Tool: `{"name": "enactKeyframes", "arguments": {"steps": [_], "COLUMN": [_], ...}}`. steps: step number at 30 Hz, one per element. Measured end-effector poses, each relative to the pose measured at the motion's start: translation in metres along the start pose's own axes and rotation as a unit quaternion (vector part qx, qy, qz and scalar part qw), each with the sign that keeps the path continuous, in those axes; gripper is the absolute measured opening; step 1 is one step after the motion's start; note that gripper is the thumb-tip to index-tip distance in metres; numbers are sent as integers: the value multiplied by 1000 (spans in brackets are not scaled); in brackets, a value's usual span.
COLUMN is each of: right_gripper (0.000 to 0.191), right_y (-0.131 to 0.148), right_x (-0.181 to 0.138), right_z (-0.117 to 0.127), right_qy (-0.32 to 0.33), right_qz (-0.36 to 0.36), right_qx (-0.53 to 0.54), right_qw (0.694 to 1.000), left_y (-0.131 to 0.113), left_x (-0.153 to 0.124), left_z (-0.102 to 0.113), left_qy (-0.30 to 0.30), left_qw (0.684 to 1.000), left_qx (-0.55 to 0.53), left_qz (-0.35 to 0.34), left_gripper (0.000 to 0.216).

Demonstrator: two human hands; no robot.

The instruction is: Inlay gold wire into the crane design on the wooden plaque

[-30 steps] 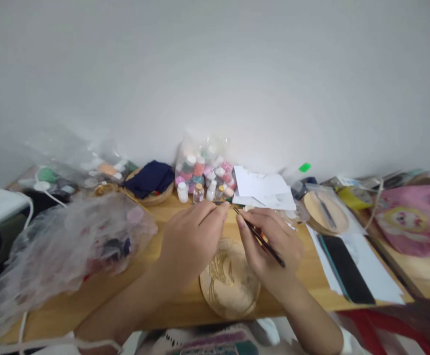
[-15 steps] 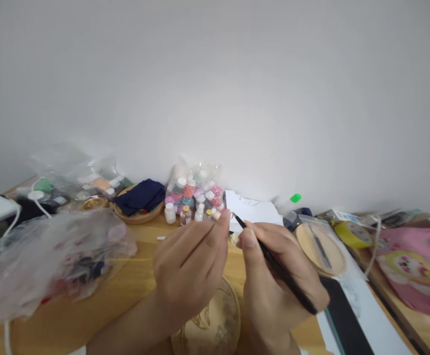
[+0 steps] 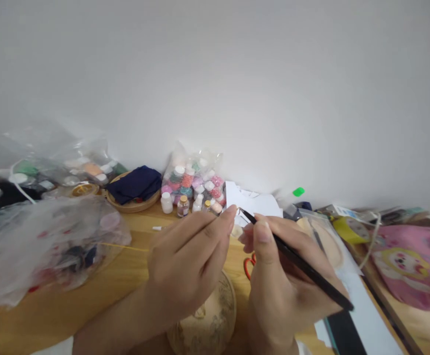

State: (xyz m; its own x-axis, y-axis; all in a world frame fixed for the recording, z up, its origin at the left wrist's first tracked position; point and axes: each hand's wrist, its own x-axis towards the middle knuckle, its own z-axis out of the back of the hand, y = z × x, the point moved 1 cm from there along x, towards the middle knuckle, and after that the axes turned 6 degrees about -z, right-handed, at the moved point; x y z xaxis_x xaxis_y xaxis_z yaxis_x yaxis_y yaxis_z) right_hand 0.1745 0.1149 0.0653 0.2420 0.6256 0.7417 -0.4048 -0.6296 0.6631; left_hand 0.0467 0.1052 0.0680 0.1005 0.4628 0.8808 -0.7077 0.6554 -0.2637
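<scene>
My right hand (image 3: 288,276) is closed round slim black tweezers (image 3: 311,264), held like a pen with the fine point toward the left. My left hand (image 3: 188,261) has thumb and forefinger pinched together right at that point. A tiny pale, thread-like piece (image 3: 239,210) shows between the fingertips and the tweezers; its kind is too small to make out. Below my hands lies a round, gold-beige disc with a drawn pattern (image 3: 209,323), partly covered by my left hand. Red scissor handles (image 3: 249,266) peek out beside my right hand.
Behind the hands stand small bottles (image 3: 182,206) and a clear bag of colourful jars (image 3: 196,180). Navy cloth (image 3: 136,184) sits in a round wooden tray (image 3: 141,204). A plastic bag (image 3: 52,246) spreads at left; white paper (image 3: 253,199) and a pink pouch (image 3: 414,266) lie farther right.
My hands and the tweezers have shifted slightly right, and the tweezers' rear end sits farther right. The red scissor handles have come into sight. The whole view has moved a little.
</scene>
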Motion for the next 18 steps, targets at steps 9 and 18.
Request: {"name": "enactKeyframes", "arguments": {"steps": [9, 18], "right_gripper": [19, 17], "right_y": [6, 5], "right_x": [4, -2], "right_z": [7, 5], "right_qy": [32, -1], "right_qz": [27, 40], "right_qx": [-16, -40], "right_qw": [999, 998], "left_y": [7, 8], "left_x": [3, 3], "left_z": [-5, -5], "left_qy": [-19, -52], "left_qw": [963, 964], "left_qx": [-225, -218], "left_qz": [149, 144], "left_gripper": [15, 15]}}
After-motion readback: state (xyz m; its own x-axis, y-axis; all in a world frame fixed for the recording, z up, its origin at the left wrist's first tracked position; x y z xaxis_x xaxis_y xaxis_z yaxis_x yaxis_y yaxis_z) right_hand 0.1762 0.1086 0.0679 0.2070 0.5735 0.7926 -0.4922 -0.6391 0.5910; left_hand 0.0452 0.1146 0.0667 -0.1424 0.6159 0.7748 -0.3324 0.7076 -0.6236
